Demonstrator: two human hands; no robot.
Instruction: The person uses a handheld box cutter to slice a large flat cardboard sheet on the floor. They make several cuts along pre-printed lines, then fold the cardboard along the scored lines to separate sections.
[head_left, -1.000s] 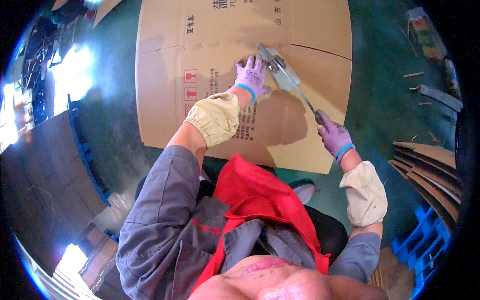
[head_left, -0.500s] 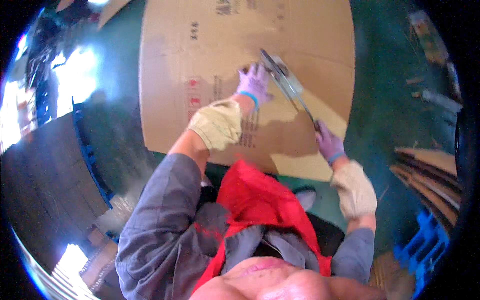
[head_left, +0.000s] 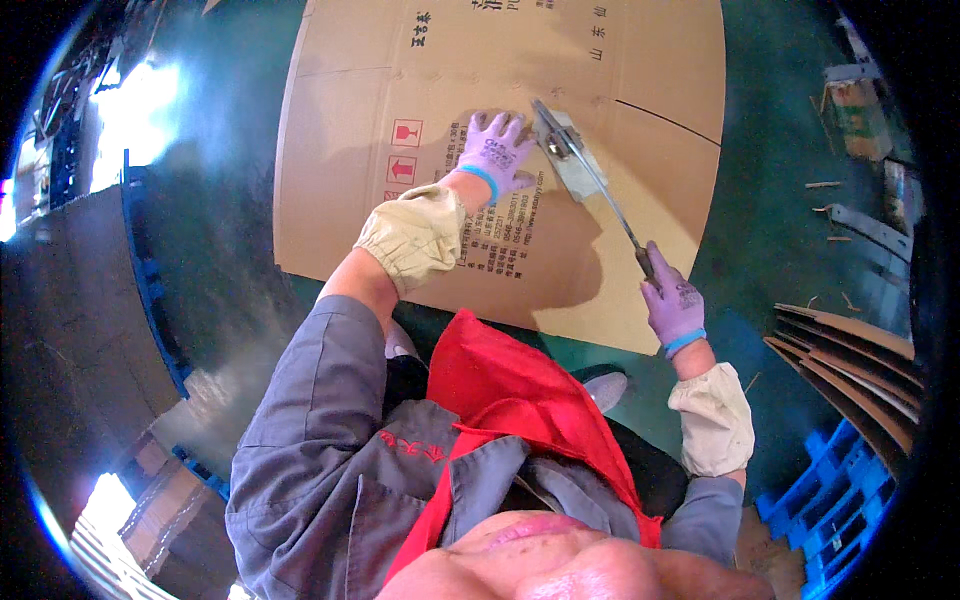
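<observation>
Large brown cardboard sheet [head_left: 335, 205] is lying flat on the green floor [head_left: 762, 190] in front of the person, its far edge running out of view at the top. Its face is showing black printing and small red-framed symbols, with creases crossing it; a dark slit [head_left: 665, 122] is cutting in from the right edge. A shadow is falling over the middle and near part, while the near right corner is catching light. On the sheet, right of centre, a long-handled tool [head_left: 614, 207] is sitting aslant: a slim metal bar is reaching from upper left to lower right, its upper part lying across a pale, roughly oblong plate [head_left: 577, 182]. Right hand [head_left: 673, 303], lilac-gloved, is gripping the dark lower end of the bar, fingers curling round it, forearm coming up from the lower right. Left hand [head_left: 493, 150], gloved alike, is resting palm down on the cardboard just left of the plate, fingers spreading and slightly bending, thumb pointing right, holding nothing.
</observation>
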